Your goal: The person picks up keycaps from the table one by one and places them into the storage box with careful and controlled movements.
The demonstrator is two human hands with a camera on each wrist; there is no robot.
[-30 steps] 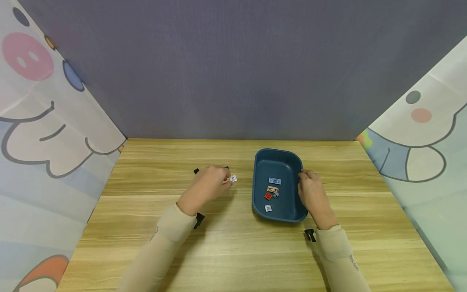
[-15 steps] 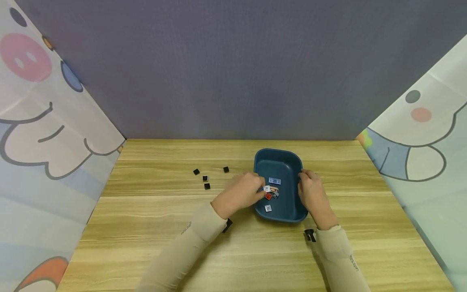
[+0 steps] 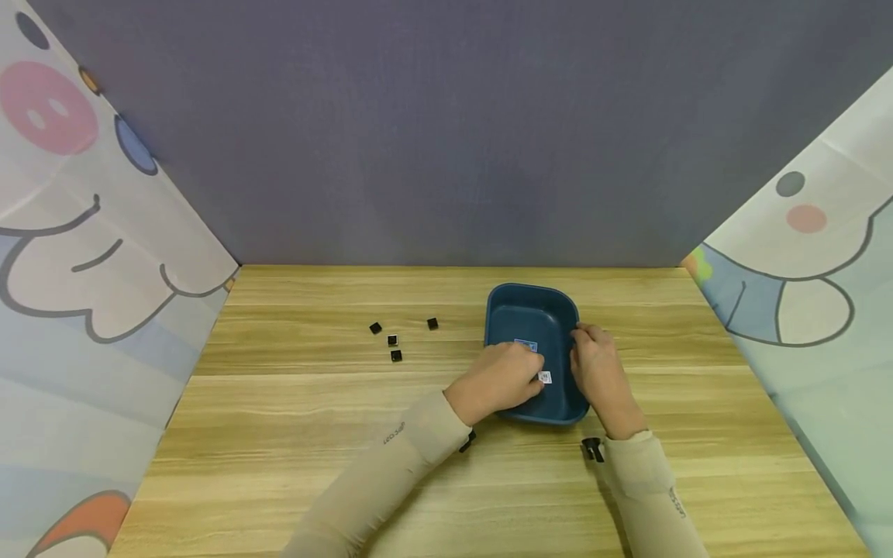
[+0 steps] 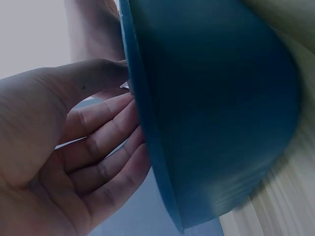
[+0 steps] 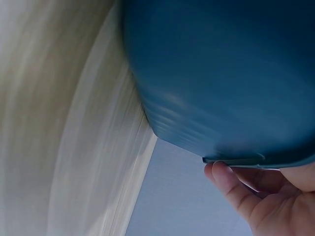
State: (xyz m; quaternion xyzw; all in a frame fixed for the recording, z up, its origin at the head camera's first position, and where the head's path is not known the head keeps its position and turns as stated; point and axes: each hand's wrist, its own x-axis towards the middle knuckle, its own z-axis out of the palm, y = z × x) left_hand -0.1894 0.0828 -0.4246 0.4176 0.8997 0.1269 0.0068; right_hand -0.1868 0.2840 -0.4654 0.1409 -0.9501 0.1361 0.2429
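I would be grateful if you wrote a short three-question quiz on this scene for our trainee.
1. How many small black pieces lie on the table?
2. True or false: the right hand is clear of the blue bin.
3. What is at the fingertips of the left hand: A, a pencil; B, a white tile; C, a coin?

Key: 1, four; 2, false, it grips the rim; 3, B.

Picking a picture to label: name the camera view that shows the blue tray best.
The head view: it looks down on the blue tray, showing most of its rim and part of its inside. Both wrist views show only its outer wall and a stretch of rim.
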